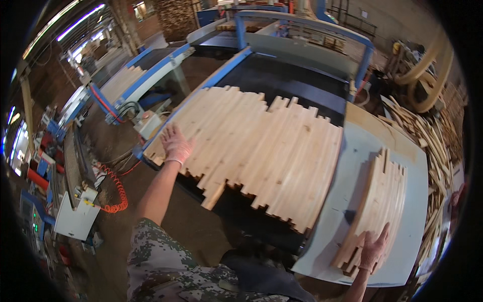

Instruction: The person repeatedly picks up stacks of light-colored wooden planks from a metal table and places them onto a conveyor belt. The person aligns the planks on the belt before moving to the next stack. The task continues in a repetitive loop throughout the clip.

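A wide sheet of pale wooden strips point(261, 146) lies side by side on a black conveyor belt point(282, 78), with ragged ends at front and back. My left hand point(177, 146), in a thin light glove, rests at the left edge of these strips with its fingers spread. To the right, a smaller bundle of wooden strips point(380, 206) sits on a pale blue side table point(342, 221). My gloved right hand point(373, 249) lies on the near part of that bundle, fingers stretched out and partly hidden. One strip point(214, 195) juts out toward me from the sheet's front edge.
A blue frame point(302, 20) spans the conveyor's far end. Scrap wood point(427, 146) is heaped beyond the side table, under a thick hose point(422, 75). On the left stand a machine with a coiled orange air hose point(118, 194) and another conveyor point(156, 73) carrying strips.
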`<state>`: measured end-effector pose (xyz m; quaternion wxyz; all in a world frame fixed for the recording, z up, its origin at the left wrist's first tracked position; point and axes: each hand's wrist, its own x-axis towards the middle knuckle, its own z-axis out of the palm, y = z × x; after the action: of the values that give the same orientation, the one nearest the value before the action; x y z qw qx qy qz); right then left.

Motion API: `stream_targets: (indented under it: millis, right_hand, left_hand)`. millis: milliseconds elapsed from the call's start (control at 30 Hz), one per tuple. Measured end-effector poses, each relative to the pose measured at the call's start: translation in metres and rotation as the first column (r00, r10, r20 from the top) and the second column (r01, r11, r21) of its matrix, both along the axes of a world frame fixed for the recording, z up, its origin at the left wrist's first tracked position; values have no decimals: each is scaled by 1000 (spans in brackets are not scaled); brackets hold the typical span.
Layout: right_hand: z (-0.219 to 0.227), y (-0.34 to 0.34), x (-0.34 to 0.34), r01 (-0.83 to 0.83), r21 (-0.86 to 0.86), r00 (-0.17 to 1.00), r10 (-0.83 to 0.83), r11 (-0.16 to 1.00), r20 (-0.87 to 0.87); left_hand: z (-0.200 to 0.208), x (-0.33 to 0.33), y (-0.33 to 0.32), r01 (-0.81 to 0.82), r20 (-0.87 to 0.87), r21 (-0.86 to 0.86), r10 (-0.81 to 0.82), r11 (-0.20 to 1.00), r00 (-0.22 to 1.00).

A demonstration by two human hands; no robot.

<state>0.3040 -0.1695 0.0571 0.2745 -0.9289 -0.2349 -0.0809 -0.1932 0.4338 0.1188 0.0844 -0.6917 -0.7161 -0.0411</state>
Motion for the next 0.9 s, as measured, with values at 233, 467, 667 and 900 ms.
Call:
stream_targets:
  millis: [233,467,667,900]
  right_hand:
    - [-22,58,-51,3,-411,999,17,912,46]
    - [-56,39,-41,261,-573,779,181,777,601]
    - [-6,76,-73,25,-325,979,43,945,198]
    - [-33,64,-71,129,-206,978,-90,970,188]
  left_hand:
    - [54,-148,84,-276,-37,0,276,961,961]
    - [25,-164,125,157,-172,150,-130,976,976]
    - [-2,-222,136,158,101,228,-185,961,978]
    - [-68,15,-96,868,971,148,96,474,-219]
